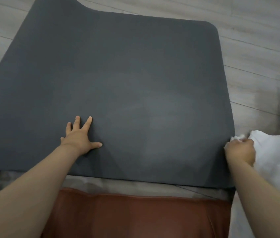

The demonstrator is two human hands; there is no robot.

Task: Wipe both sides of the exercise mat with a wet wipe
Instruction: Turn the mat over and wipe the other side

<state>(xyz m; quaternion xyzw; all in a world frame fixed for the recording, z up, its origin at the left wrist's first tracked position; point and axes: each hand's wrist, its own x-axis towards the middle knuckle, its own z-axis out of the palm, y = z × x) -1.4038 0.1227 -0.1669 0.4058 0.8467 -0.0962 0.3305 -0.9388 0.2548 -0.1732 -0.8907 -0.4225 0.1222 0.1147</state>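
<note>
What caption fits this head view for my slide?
Left hand pressed flat on the grey exercise mat; right hand holds a crumpled wet wipe at its right edge.

The exercise mat (118, 83) looks matt, dark grey, foam-like, with paler smudges. The floor (256, 40) shows pale wood-grain planks. The wet wipe (237, 138) is crumpled white cloth.

Mat (118, 74) cut off at left edge.

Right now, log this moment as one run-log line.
left hand: flat on mat | right hand: grips wet wipe at mat's right edge | floor: pale planks
</note>
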